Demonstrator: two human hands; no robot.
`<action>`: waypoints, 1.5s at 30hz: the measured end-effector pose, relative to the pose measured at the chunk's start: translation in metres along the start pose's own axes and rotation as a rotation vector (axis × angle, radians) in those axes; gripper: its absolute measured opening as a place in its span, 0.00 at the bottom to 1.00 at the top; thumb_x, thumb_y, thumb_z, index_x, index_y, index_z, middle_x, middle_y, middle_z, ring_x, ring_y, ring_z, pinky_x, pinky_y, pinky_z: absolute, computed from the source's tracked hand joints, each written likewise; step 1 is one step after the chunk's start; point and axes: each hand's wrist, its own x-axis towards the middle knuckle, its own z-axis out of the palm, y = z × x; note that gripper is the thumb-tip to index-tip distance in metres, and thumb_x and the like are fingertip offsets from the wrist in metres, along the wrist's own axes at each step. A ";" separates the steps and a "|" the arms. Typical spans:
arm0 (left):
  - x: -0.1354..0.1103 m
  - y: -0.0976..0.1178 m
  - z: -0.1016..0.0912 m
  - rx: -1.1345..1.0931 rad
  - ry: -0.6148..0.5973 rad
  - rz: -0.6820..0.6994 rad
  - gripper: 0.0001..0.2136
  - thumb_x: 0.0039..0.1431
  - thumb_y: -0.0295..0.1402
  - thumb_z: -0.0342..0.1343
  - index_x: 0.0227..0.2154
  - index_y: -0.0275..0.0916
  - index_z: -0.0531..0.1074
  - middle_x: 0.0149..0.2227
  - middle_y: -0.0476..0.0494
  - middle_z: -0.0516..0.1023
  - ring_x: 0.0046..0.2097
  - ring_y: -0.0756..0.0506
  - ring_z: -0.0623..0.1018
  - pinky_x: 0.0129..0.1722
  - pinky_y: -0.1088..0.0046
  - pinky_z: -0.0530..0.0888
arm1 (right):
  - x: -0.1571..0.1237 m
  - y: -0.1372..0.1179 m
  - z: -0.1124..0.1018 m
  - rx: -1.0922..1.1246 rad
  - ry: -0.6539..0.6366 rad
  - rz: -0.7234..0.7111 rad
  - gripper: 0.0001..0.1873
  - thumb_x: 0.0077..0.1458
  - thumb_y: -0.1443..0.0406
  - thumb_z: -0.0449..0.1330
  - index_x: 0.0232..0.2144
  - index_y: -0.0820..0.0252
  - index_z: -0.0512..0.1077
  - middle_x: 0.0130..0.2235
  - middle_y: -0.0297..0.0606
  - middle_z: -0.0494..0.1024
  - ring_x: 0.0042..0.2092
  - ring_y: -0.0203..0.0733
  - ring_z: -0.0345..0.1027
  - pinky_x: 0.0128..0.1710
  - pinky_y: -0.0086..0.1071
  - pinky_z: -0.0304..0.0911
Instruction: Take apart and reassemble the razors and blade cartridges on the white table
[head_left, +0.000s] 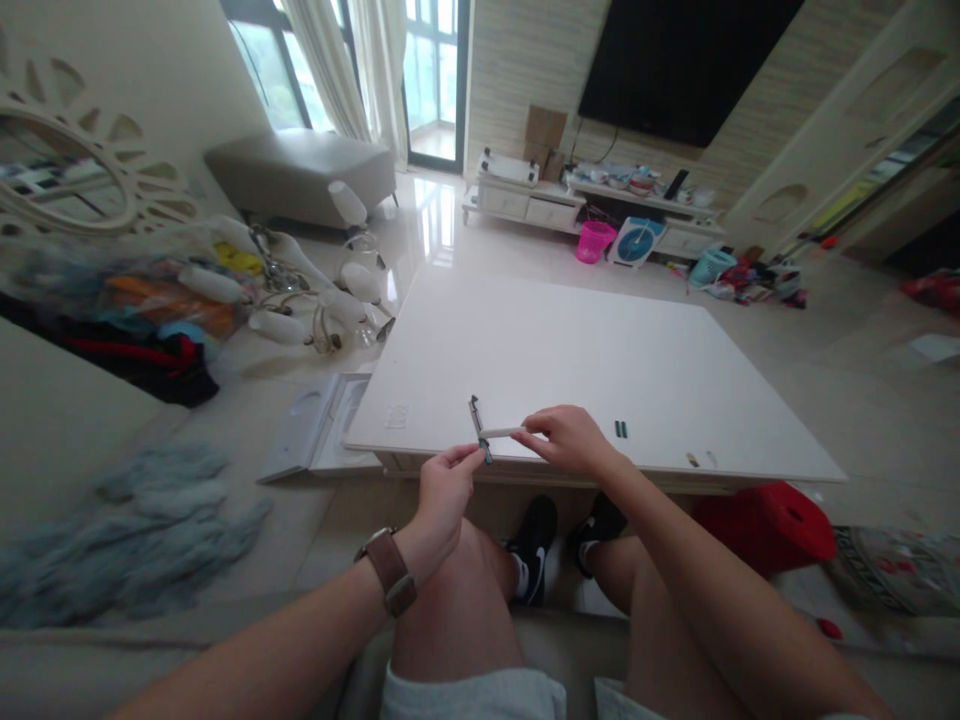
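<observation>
My left hand pinches a thin dark pen-like stick with a green tip, held upright and tilted just above the near edge of a white low table. A brown watch sits on that wrist. My right hand is closed on the end of a short white stick that lies crosswise and meets the dark stick. A small dark green piece lies on the table to the right of my right hand. Two tiny bits rest near the front right edge.
A red stool stands by my right knee. Left of the table lie a flat white tray, a lamp fitting with white shades and a blue-grey fluffy rug. A pink basket and TV cabinet stand beyond.
</observation>
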 end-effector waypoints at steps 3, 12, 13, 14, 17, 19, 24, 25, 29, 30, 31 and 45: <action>0.000 0.000 0.001 0.003 0.005 0.002 0.22 0.38 0.41 0.70 0.34 0.30 0.79 0.19 0.51 0.70 0.20 0.56 0.59 0.21 0.76 0.53 | -0.001 0.001 -0.003 0.016 0.054 0.024 0.26 0.66 0.48 0.49 0.32 0.56 0.78 0.28 0.37 0.77 0.29 0.36 0.63 0.30 0.31 0.43; 0.002 0.000 0.001 -0.004 0.011 -0.014 0.23 0.38 0.40 0.70 0.36 0.29 0.78 0.20 0.51 0.71 0.20 0.56 0.59 0.20 0.77 0.53 | 0.000 0.008 -0.002 -0.052 0.060 0.074 0.28 0.66 0.47 0.48 0.30 0.57 0.78 0.27 0.37 0.76 0.29 0.36 0.63 0.29 0.31 0.43; 0.002 0.000 0.001 -0.003 0.011 -0.016 0.23 0.38 0.40 0.70 0.36 0.29 0.78 0.20 0.51 0.71 0.19 0.56 0.59 0.20 0.77 0.52 | 0.000 0.007 -0.002 -0.037 0.054 0.063 0.28 0.66 0.47 0.47 0.30 0.57 0.78 0.26 0.37 0.76 0.29 0.36 0.63 0.30 0.31 0.43; 0.002 -0.001 0.000 -0.003 0.009 -0.016 0.23 0.38 0.40 0.70 0.36 0.29 0.78 0.20 0.51 0.70 0.19 0.56 0.58 0.20 0.77 0.52 | -0.001 0.007 -0.002 -0.018 0.032 0.038 0.28 0.66 0.48 0.47 0.30 0.58 0.77 0.26 0.36 0.75 0.28 0.36 0.63 0.29 0.31 0.43; 0.002 -0.001 0.000 -0.008 0.014 -0.017 0.22 0.38 0.39 0.70 0.36 0.29 0.78 0.19 0.52 0.69 0.19 0.56 0.58 0.20 0.77 0.51 | -0.001 0.004 -0.001 -0.009 -0.046 -0.032 0.29 0.66 0.47 0.48 0.26 0.58 0.76 0.24 0.37 0.75 0.27 0.35 0.61 0.29 0.31 0.42; 0.002 -0.001 0.000 -0.012 0.022 -0.022 0.22 0.38 0.39 0.70 0.36 0.29 0.78 0.19 0.53 0.68 0.20 0.56 0.58 0.20 0.77 0.52 | -0.001 0.004 -0.002 -0.039 -0.027 -0.014 0.29 0.65 0.47 0.49 0.26 0.58 0.76 0.25 0.37 0.75 0.28 0.36 0.62 0.29 0.31 0.42; 0.002 0.001 0.001 -0.012 0.011 -0.014 0.21 0.38 0.39 0.70 0.36 0.29 0.78 0.20 0.52 0.70 0.20 0.57 0.58 0.20 0.77 0.52 | -0.001 0.005 -0.004 0.002 0.005 -0.010 0.27 0.66 0.48 0.49 0.30 0.58 0.78 0.26 0.36 0.76 0.28 0.35 0.62 0.30 0.31 0.44; 0.002 0.001 0.000 -0.011 0.010 -0.015 0.21 0.38 0.38 0.69 0.36 0.29 0.78 0.20 0.52 0.70 0.20 0.57 0.58 0.20 0.77 0.52 | -0.001 0.005 -0.004 0.010 -0.028 -0.029 0.27 0.66 0.48 0.49 0.28 0.58 0.78 0.25 0.36 0.75 0.27 0.35 0.62 0.29 0.31 0.44; 0.002 0.001 0.000 -0.005 0.017 -0.030 0.21 0.38 0.38 0.69 0.36 0.29 0.78 0.20 0.52 0.70 0.19 0.57 0.58 0.20 0.77 0.52 | 0.001 0.008 -0.005 -0.076 -0.018 0.029 0.28 0.64 0.47 0.50 0.26 0.59 0.77 0.26 0.38 0.76 0.28 0.36 0.63 0.29 0.32 0.42; 0.002 0.001 0.000 -0.007 0.017 -0.029 0.21 0.39 0.38 0.69 0.36 0.29 0.78 0.20 0.52 0.70 0.20 0.57 0.58 0.20 0.77 0.52 | 0.001 0.009 -0.006 -0.092 0.015 0.057 0.27 0.65 0.47 0.50 0.27 0.58 0.78 0.26 0.39 0.77 0.28 0.37 0.63 0.29 0.32 0.42; 0.002 0.001 0.000 -0.010 0.017 -0.028 0.21 0.39 0.38 0.69 0.36 0.29 0.78 0.20 0.51 0.71 0.20 0.57 0.59 0.20 0.77 0.53 | 0.000 0.010 -0.006 -0.091 0.039 0.068 0.27 0.65 0.48 0.50 0.28 0.58 0.78 0.27 0.38 0.77 0.29 0.37 0.63 0.29 0.32 0.42; -0.001 0.004 0.002 -0.006 0.025 -0.049 0.20 0.38 0.37 0.69 0.34 0.29 0.78 0.21 0.51 0.72 0.19 0.57 0.58 0.19 0.77 0.51 | -0.003 0.003 -0.014 -0.069 -0.056 -0.007 0.28 0.65 0.47 0.48 0.29 0.55 0.79 0.27 0.37 0.77 0.29 0.37 0.65 0.29 0.31 0.44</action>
